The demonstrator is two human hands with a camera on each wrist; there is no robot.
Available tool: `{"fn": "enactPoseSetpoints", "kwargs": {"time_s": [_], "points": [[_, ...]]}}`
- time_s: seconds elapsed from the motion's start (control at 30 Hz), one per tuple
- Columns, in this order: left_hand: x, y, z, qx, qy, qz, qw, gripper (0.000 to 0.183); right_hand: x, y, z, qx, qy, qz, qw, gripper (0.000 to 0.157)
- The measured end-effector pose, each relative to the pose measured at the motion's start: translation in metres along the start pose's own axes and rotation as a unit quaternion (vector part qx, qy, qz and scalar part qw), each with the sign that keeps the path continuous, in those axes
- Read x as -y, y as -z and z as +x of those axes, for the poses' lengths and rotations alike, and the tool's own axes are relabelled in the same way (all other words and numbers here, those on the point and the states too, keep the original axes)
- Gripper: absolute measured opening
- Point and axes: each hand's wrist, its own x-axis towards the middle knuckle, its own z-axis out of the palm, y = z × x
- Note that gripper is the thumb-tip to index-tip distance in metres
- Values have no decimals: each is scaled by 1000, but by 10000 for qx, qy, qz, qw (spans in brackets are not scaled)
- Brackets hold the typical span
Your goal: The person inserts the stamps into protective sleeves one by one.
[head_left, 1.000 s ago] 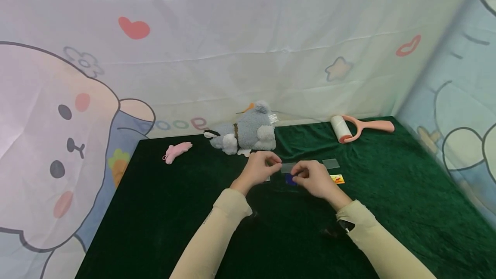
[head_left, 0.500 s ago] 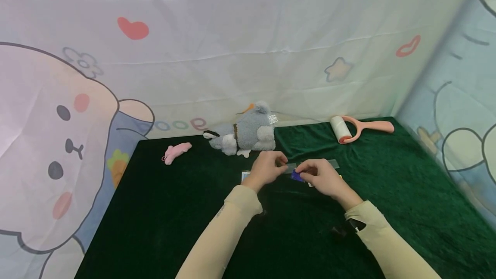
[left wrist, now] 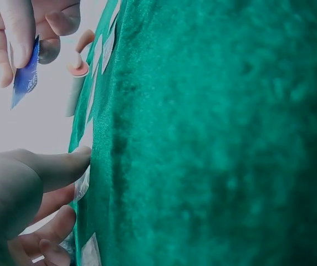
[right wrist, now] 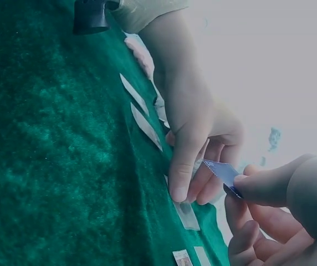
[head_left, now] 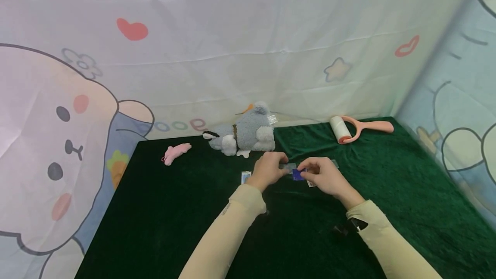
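Observation:
Between its thumb and fingertips my right hand [head_left: 323,176] pinches a small blue postage stamp [head_left: 298,175], raised above the cloth. The right wrist view shows the perforated edge of the stamp [right wrist: 223,172]. Just left of it, my left hand [head_left: 268,169] holds a clear sleeve [head_left: 288,166] at the table, thumb on one side and fingers curled on the other. In the right wrist view the end of that sleeve [right wrist: 187,216] sticks out below the thumb. The stamp and sleeve look apart in the left wrist view.
A pale stamp [head_left: 246,177] lies left of my left hand. Another small stamp [head_left: 311,184] and a clear sleeve [head_left: 335,163] are partly behind my right hand. Farther back are a grey plush toy [head_left: 249,132], a pink toy [head_left: 176,153] and a lint roller [head_left: 362,128].
My right hand has lifted the blue stamp from the cloth and turned it. Both hands have shifted right, uncovering the pale stamp on the left.

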Motion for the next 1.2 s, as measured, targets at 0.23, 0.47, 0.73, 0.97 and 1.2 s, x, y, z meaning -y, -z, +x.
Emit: {"fn": "enactPoseSetpoints", "kwargs": {"time_s": [0.23,0.47,0.73,0.97,1.2], "points": [[3,0,1,-26,78,-129,9999,27,3,2,1,-59,-58,2,10000,13],[6,4,-2,-189,155,-304,9992,20,4,3,2,-76,17,-96,9999,13],[7,11,-8,-242,260,-631,9974,12,2,1,2,-115,36,-50,9999,11],[10,18,-11,-401,168,-907,9949,11,5,0,4,-202,105,-73,9997,11],[16,24,-16,-421,254,-1328,9899,14,5,0,7,-289,141,-124,9994,15]]}}
